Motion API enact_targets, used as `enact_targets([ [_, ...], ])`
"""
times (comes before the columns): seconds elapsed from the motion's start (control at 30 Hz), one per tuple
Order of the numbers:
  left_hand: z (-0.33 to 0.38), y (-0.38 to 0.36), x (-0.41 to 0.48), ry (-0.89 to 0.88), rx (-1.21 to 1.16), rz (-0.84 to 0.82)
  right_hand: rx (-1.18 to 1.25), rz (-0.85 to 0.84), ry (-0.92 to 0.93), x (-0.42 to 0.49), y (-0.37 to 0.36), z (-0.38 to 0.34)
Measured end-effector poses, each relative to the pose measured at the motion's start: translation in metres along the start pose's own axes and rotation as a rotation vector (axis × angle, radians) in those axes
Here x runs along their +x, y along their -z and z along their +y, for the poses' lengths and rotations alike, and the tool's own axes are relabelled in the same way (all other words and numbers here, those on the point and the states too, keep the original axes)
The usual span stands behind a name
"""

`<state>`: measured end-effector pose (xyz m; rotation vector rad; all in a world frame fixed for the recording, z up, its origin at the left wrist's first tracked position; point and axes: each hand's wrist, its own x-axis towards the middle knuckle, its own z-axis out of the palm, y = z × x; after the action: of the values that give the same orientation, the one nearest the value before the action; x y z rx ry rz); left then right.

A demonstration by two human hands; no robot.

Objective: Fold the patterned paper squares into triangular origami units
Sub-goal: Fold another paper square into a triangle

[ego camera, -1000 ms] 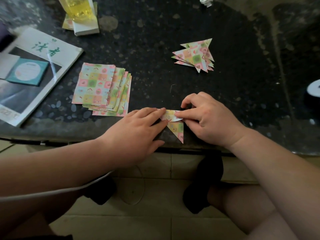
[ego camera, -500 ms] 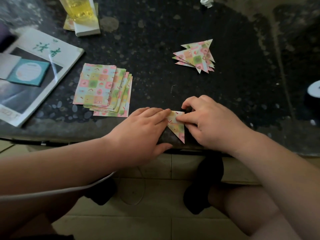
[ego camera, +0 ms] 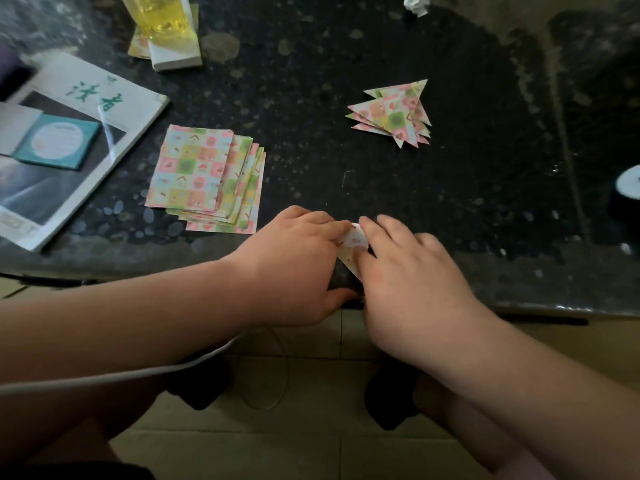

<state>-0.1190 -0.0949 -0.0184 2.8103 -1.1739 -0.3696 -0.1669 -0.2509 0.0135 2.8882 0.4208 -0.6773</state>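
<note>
A small, partly folded patterned paper piece [ego camera: 354, 241] lies at the front edge of the dark table [ego camera: 450, 202], mostly hidden between my hands. My left hand [ego camera: 294, 261] presses its left side with straight fingers, thumb at the table edge. My right hand [ego camera: 405, 268] lies over its right side and lower tip, and its index fingertip holds the raised top flap; the thumb is hidden. A fanned stack of flat patterned squares [ego camera: 204, 178] sits to the left. A pile of finished triangular units [ego camera: 394, 112] lies farther back on the right.
A magazine with a teal booklet [ego camera: 55, 143] on it lies at the left edge. A glass of yellow liquid [ego camera: 162, 15] stands on a white box at the back. A white round object [ego camera: 628, 183] is at the right edge. My knees and tiled floor are below the table.
My right hand has slid left over the folded piece, covering most of the triangle that showed before. My left fingers have stayed pressed on its left side.
</note>
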Motion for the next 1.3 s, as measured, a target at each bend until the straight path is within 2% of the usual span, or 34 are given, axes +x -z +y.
enact_targets([
  [0.2,0.002,0.007,0.003,-0.055,0.09,-0.052,0.016,0.023,0.073,0.014,0.0,-0.002],
  [0.67,0.023,0.016,0.004,0.119,0.151,-0.331,-0.111,-0.089,-0.024,0.01,0.009,-0.01],
  [0.8,0.02,0.016,-0.003,0.132,0.112,-0.312,-0.077,-0.144,-0.06,0.01,0.018,-0.004],
  [0.9,0.016,0.014,-0.011,0.15,0.102,-0.29,0.154,-0.154,-0.099,0.009,0.031,0.02],
  [1.0,0.003,0.016,-0.013,0.178,-0.005,-0.216,0.563,0.043,-0.217,0.019,0.037,0.048],
  [1.07,-0.005,0.018,-0.01,0.228,-0.132,-0.16,0.71,0.169,-0.252,0.036,0.036,0.057],
  [1.13,-0.01,0.017,-0.004,0.301,-0.248,-0.091,0.745,0.158,-0.231,0.051,0.033,0.055],
  [1.3,-0.019,0.011,0.016,0.485,-0.399,0.071,0.636,-0.043,-0.164,0.071,0.024,0.04],
])
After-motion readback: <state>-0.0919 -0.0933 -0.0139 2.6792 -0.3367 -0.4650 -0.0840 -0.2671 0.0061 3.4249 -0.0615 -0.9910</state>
